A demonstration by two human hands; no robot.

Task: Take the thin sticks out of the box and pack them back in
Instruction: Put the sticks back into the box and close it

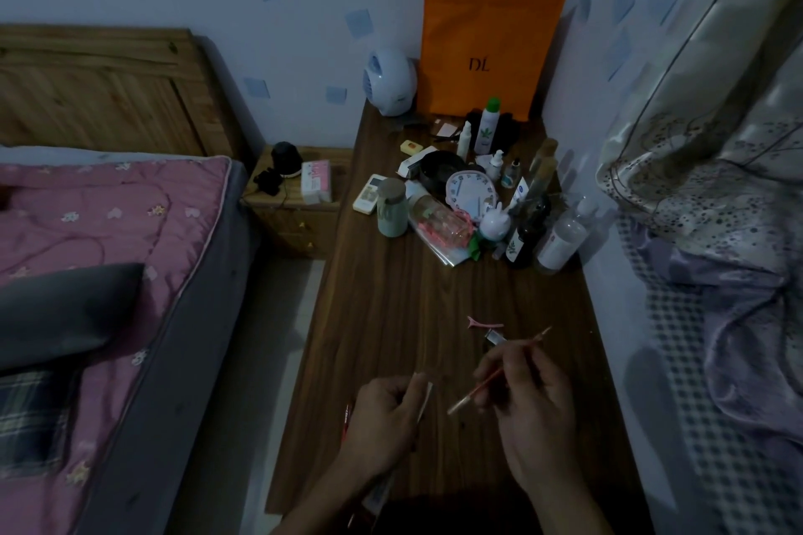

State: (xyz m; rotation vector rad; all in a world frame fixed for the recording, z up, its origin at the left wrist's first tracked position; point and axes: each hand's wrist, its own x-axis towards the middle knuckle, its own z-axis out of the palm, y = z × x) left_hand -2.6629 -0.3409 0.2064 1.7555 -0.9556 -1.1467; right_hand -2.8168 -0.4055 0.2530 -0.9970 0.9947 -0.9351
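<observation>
We are holding a thin stick (499,369) pinched in our right hand (528,408) above the counter (391,295), our left hand (386,417) clamped on the box (426,400), probably next feeding it into the open end.

Dark letters "DL" on the orange bag (486,52) against the wall, other labels too blurred to read

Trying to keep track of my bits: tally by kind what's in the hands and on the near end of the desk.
Box: 1, in the left hand
Thin sticks: 1 clutch, in the right hand; too fine to count singly
Pink hair clip: 1, on the desk
Small silvery item: 1, beside the clip
Total: 4
</observation>
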